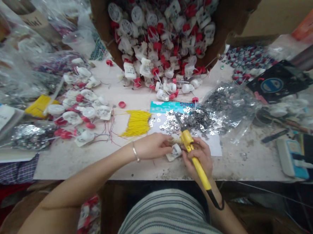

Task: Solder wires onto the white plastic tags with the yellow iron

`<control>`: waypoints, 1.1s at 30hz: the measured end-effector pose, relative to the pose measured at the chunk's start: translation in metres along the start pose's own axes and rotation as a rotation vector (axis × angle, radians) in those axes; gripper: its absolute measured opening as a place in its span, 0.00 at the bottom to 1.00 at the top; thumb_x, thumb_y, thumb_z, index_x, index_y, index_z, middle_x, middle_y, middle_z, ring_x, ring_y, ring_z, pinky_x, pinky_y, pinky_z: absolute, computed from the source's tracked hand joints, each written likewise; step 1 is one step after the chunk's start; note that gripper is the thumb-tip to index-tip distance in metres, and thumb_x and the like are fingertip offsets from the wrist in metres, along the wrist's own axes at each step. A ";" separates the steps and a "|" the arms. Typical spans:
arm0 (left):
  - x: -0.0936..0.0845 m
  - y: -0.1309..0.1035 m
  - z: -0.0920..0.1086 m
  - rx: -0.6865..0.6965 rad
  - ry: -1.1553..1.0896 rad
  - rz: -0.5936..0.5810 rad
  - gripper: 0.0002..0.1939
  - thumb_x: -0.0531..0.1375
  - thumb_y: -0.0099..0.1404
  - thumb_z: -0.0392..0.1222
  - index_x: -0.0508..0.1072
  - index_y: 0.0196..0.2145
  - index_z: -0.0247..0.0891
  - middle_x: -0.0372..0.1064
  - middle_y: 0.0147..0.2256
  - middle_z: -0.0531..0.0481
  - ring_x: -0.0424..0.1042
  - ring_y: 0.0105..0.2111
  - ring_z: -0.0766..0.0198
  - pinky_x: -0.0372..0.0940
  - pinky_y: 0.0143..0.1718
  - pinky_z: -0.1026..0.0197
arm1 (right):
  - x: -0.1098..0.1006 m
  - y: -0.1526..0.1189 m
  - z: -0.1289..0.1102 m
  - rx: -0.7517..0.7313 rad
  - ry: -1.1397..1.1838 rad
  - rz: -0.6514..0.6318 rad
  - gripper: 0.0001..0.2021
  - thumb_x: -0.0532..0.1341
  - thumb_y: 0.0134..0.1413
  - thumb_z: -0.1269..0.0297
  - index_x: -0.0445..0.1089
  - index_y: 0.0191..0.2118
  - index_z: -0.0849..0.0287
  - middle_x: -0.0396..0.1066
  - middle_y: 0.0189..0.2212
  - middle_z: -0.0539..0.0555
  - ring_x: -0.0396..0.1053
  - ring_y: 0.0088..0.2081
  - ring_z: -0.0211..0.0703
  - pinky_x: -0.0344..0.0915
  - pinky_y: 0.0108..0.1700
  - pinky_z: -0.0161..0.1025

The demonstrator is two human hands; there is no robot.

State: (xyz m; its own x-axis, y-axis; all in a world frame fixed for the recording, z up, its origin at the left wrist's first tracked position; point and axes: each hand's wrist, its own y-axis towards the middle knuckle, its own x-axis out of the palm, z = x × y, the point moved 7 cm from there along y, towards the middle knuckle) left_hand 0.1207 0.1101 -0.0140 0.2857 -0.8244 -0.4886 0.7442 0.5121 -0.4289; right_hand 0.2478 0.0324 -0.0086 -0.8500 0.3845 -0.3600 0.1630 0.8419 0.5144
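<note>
My right hand (198, 160) is closed around a yellow soldering iron (199, 165), its dark tip pointing up and away over the loose metal pieces. Close beside it, my left hand (158, 145) has its fingers curled at a small white plastic part (174, 152), which sits between both hands near the table's front edge. The fingertips of the left hand are partly hidden, so I cannot tell exactly how the part is gripped. Just beyond the left hand lies a bundle of yellow wires (137, 122). Small shiny metal pieces (170, 121) are scattered beyond the iron.
A cardboard box (103, 32) tipped toward me holds many white and red parts. A pile of similar white assemblies (84, 107) lies left. To the right are a plastic bag of metal pieces (230, 107), a black flat pack (278, 81) and a white-blue device (293, 160).
</note>
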 end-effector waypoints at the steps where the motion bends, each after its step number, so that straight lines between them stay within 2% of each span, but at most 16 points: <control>1: -0.009 -0.011 0.003 0.013 0.130 0.151 0.12 0.55 0.62 0.38 0.72 0.42 0.35 0.73 0.32 0.48 0.70 0.32 0.62 0.64 0.34 0.61 | -0.004 0.001 -0.003 -0.033 -0.044 0.018 0.10 0.63 0.45 0.79 0.62 0.27 0.58 0.60 0.50 0.53 0.70 0.45 0.40 0.73 0.42 0.37; 3: -0.021 -0.037 0.006 0.006 0.331 0.375 0.11 0.54 0.64 0.37 0.72 0.41 0.34 0.71 0.36 0.44 0.70 0.37 0.58 0.64 0.40 0.58 | -0.011 0.002 -0.007 -0.071 -0.104 0.048 0.11 0.63 0.44 0.79 0.62 0.27 0.58 0.61 0.50 0.53 0.70 0.46 0.40 0.73 0.42 0.37; 5: -0.020 -0.060 0.001 -0.037 0.457 0.461 0.10 0.53 0.65 0.35 0.73 0.38 0.34 0.69 0.34 0.44 0.69 0.36 0.58 0.63 0.40 0.57 | -0.014 0.003 -0.009 -0.072 -0.104 0.053 0.11 0.64 0.43 0.78 0.62 0.27 0.58 0.61 0.50 0.53 0.69 0.47 0.40 0.73 0.43 0.37; 7: -0.010 -0.072 -0.011 -0.056 0.521 0.395 0.10 0.53 0.65 0.33 0.74 0.35 0.36 0.68 0.30 0.46 0.67 0.32 0.60 0.63 0.37 0.58 | -0.009 0.003 -0.011 -0.073 -0.083 0.012 0.10 0.64 0.43 0.78 0.62 0.27 0.58 0.60 0.50 0.54 0.68 0.48 0.41 0.73 0.43 0.38; 10: 0.012 -0.076 -0.025 0.034 0.580 0.238 0.09 0.54 0.64 0.31 0.73 0.34 0.39 0.66 0.31 0.48 0.66 0.32 0.61 0.61 0.35 0.59 | 0.008 0.001 -0.013 -0.111 -0.058 -0.084 0.10 0.62 0.45 0.79 0.64 0.30 0.57 0.58 0.51 0.55 0.68 0.49 0.42 0.74 0.44 0.39; 12: 0.022 -0.075 -0.029 0.112 0.635 0.201 0.08 0.54 0.65 0.31 0.72 0.34 0.39 0.66 0.33 0.48 0.64 0.33 0.60 0.59 0.36 0.58 | 0.017 0.000 -0.012 -0.131 -0.056 -0.127 0.10 0.61 0.46 0.79 0.65 0.32 0.57 0.57 0.52 0.55 0.68 0.48 0.42 0.74 0.44 0.39; 14: 0.027 -0.072 -0.028 0.179 0.653 0.212 0.07 0.53 0.66 0.33 0.70 0.34 0.37 0.66 0.34 0.47 0.63 0.34 0.60 0.58 0.38 0.57 | 0.018 0.001 -0.009 -0.134 -0.059 -0.131 0.10 0.60 0.46 0.80 0.65 0.32 0.57 0.57 0.53 0.54 0.69 0.48 0.42 0.75 0.44 0.39; 16: 0.026 -0.070 -0.021 0.241 0.556 0.274 0.07 0.52 0.67 0.34 0.69 0.34 0.37 0.66 0.35 0.47 0.64 0.35 0.60 0.58 0.40 0.56 | 0.013 0.003 -0.006 -0.129 -0.065 -0.132 0.10 0.60 0.45 0.80 0.65 0.32 0.57 0.57 0.54 0.54 0.69 0.48 0.42 0.75 0.44 0.40; 18: 0.018 -0.070 -0.012 0.270 0.326 0.406 0.06 0.52 0.67 0.34 0.68 0.35 0.37 0.67 0.36 0.47 0.65 0.38 0.61 0.58 0.42 0.57 | 0.006 0.005 -0.006 -0.143 -0.073 -0.147 0.11 0.60 0.45 0.80 0.65 0.32 0.56 0.57 0.54 0.54 0.69 0.48 0.43 0.75 0.44 0.41; 21: 0.008 -0.067 -0.010 0.192 -0.104 0.578 0.04 0.53 0.67 0.36 0.67 0.34 0.37 0.69 0.33 0.50 0.67 0.35 0.65 0.62 0.39 0.62 | 0.000 0.005 -0.011 -0.119 -0.048 -0.158 0.12 0.62 0.43 0.79 0.65 0.32 0.56 0.57 0.54 0.54 0.68 0.50 0.45 0.74 0.46 0.42; 23: 0.012 -0.062 -0.010 0.133 -0.286 0.599 0.04 0.54 0.66 0.37 0.68 0.33 0.37 0.69 0.30 0.52 0.68 0.32 0.67 0.63 0.35 0.65 | 0.001 0.003 -0.011 -0.003 0.090 -0.116 0.13 0.66 0.41 0.76 0.63 0.31 0.56 0.57 0.54 0.54 0.68 0.49 0.45 0.74 0.46 0.43; 26: 0.019 -0.057 -0.002 0.147 -0.305 0.609 0.04 0.57 0.65 0.38 0.70 0.32 0.38 0.71 0.30 0.52 0.69 0.33 0.66 0.62 0.38 0.63 | 0.014 -0.006 -0.003 0.308 0.345 -0.030 0.14 0.68 0.42 0.72 0.61 0.30 0.56 0.58 0.52 0.55 0.68 0.50 0.46 0.75 0.42 0.42; 28: 0.020 -0.058 -0.001 0.128 -0.268 0.664 0.04 0.57 0.64 0.38 0.70 0.32 0.38 0.71 0.31 0.52 0.69 0.34 0.65 0.61 0.40 0.62 | 0.020 -0.013 0.002 0.462 0.383 0.043 0.13 0.68 0.43 0.71 0.60 0.29 0.56 0.60 0.50 0.54 0.66 0.52 0.47 0.73 0.45 0.43; 30: 0.019 -0.060 -0.006 0.057 -0.310 0.706 0.05 0.55 0.66 0.40 0.69 0.33 0.38 0.71 0.30 0.52 0.69 0.33 0.65 0.62 0.38 0.62 | 0.020 -0.017 0.004 0.517 0.345 0.116 0.14 0.68 0.43 0.71 0.59 0.28 0.57 0.62 0.49 0.55 0.65 0.54 0.47 0.72 0.47 0.44; 33: 0.021 -0.057 -0.010 -0.017 -0.333 0.692 0.08 0.52 0.67 0.40 0.69 0.34 0.37 0.71 0.29 0.52 0.69 0.31 0.65 0.62 0.35 0.61 | 0.013 -0.017 0.000 0.441 0.291 0.122 0.12 0.66 0.44 0.73 0.60 0.28 0.57 0.61 0.51 0.56 0.66 0.52 0.46 0.74 0.41 0.40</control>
State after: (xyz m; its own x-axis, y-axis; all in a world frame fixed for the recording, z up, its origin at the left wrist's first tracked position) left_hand 0.0782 0.0662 -0.0073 0.8516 -0.3425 -0.3969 0.3210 0.9392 -0.1218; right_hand 0.2339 0.0232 -0.0220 -0.9053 0.4211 -0.0555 0.4104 0.9009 0.1409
